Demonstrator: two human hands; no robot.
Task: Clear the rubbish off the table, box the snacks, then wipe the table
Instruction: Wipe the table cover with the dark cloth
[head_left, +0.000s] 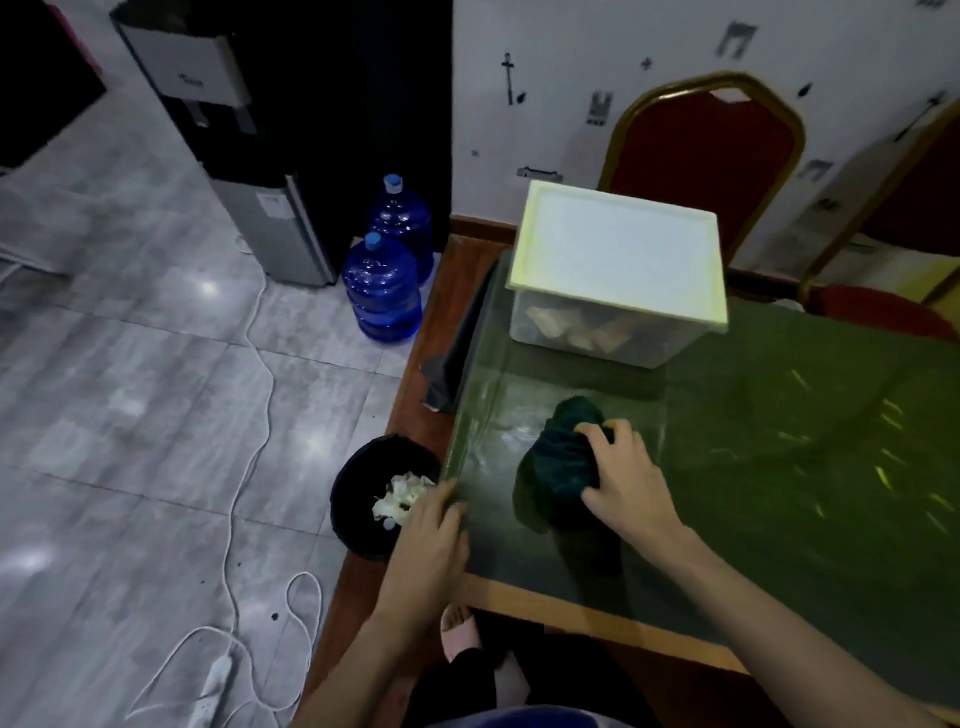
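My right hand (621, 478) grips a crumpled dark green cloth (563, 457) on the green glass-topped table (779, 467). My left hand (434, 540) rests with straight fingers on the table's near left edge. A clear plastic box (597, 332) with a white lid (618, 254) stands at the table's far left, with snack packets visible through its wall. Beside the table on the floor, just left of my left hand, stands a black bin (358, 488) holding crumpled white rubbish (397, 501).
A red chair with a gold frame (706, 150) stands behind the table, another at the far right. Two blue water bottles (384, 291) and a water dispenser (249, 156) stand on the tiled floor. A white cable and power strip (218, 675) lie there.
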